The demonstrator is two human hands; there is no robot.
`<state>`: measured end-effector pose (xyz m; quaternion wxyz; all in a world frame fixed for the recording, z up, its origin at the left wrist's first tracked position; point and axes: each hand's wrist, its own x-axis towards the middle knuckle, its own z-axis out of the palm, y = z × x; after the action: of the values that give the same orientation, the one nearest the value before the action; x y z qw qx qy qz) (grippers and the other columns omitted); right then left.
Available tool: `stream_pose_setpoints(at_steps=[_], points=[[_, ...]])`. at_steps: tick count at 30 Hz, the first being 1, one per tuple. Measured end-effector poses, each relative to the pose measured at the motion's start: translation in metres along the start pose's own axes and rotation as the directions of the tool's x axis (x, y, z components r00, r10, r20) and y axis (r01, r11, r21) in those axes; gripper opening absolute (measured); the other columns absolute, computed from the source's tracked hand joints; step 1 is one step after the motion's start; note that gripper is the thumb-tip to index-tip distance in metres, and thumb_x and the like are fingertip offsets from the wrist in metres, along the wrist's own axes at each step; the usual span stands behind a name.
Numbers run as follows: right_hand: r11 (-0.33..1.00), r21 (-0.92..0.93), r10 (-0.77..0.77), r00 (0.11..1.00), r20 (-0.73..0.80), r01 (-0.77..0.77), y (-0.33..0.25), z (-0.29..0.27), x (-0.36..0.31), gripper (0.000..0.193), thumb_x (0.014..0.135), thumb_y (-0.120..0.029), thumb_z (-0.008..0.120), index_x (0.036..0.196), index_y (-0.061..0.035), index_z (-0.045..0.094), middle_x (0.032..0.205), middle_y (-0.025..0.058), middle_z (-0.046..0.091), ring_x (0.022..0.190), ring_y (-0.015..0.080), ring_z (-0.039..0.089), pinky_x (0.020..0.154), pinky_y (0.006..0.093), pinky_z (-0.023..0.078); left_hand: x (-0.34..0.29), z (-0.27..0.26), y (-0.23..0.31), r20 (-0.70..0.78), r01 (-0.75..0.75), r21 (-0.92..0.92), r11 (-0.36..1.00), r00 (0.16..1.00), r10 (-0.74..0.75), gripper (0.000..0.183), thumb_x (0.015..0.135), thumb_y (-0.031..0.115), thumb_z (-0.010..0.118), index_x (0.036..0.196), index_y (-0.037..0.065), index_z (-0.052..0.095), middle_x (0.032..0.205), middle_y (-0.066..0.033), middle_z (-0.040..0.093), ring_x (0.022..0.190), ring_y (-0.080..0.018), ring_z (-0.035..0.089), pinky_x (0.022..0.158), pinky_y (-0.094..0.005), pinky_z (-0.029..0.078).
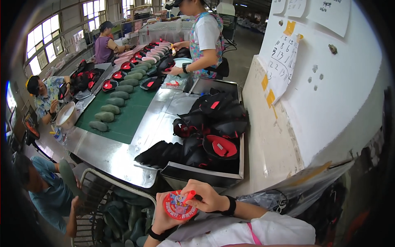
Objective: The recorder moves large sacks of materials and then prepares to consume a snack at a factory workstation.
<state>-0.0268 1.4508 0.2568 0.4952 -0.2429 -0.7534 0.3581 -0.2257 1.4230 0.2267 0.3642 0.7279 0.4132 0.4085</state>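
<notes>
Low in the head view, my left hand (162, 217) is closed round the edge of a flat, round red disc (177, 210) with a cartoon figure printed on it. My right hand (211, 198) is closed on a short red stick (189, 196), shaped like a marker, which lies across the upper right of the disc. Whether its tip touches the disc is hidden by my fingers. Just beyond my hands stands a metal tray (201, 175), heaped with black shoe uppers (196, 119) with red linings.
A metal table (119, 160) with a green belt (129, 115) carries rows of green shoe lasts (110, 109). At lower left, a cart (88, 175) holds more lasts beside a person in blue (49, 197). Other people work along the table. A white board (325, 82) rises at right.
</notes>
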Motion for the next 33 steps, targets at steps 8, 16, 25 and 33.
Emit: stream_pose_setpoints(at_steps=[8,16,25,33], points=[[1.000,-0.005,0.023,1.000,0.000,-0.023,0.005,-0.002,-0.004,0.024,0.085,-0.019,0.066,0.101,-0.0022,0.059,0.084,0.0104,0.053,0.071,0.0252,0.053,0.062,0.0324,0.043,0.000,0.003,0.002,-0.009,0.013,-0.040,0.999,1.000,-0.014,0.075,0.047,0.022,0.089,0.110,0.004,0.053,0.105,-0.0074,0.050,0.099,-0.0208,0.047,0.088,-0.0318,0.040],[0.988,-0.117,-0.100,0.994,0.036,0.104,0.006,-0.002,0.000,0.022,0.083,-0.020,0.066,0.088,-0.0015,0.055,0.086,0.0145,0.053,0.086,0.0344,0.051,0.080,0.0409,0.043,0.001,0.002,0.008,0.009,-0.018,0.068,0.998,1.000,0.017,0.073,0.048,0.022,0.090,0.109,0.005,0.054,0.102,-0.0070,0.053,0.094,-0.0220,0.047,0.084,-0.0323,0.040],[0.971,-0.179,-0.141,0.983,0.115,0.160,0.000,-0.002,0.005,0.024,0.079,-0.016,0.068,0.088,0.0022,0.055,0.084,0.0164,0.054,0.084,0.0349,0.053,0.081,0.0425,0.044,-0.004,0.005,0.003,0.020,-0.029,0.062,0.998,0.999,0.028,0.073,0.048,0.024,0.090,0.107,0.005,0.053,0.102,-0.0069,0.052,0.095,-0.0217,0.046,0.084,-0.0320,0.040],[0.980,-0.170,-0.090,0.992,0.086,0.103,-0.003,0.004,0.005,0.025,0.079,-0.020,0.070,0.090,-0.0010,0.058,0.083,0.0140,0.055,0.080,0.0333,0.054,0.080,0.0416,0.045,-0.009,-0.001,0.001,-0.012,0.016,0.066,0.998,1.000,-0.016,0.073,0.047,0.024,0.090,0.107,0.004,0.053,0.102,-0.0070,0.053,0.096,-0.0215,0.046,0.086,-0.0323,0.041]])
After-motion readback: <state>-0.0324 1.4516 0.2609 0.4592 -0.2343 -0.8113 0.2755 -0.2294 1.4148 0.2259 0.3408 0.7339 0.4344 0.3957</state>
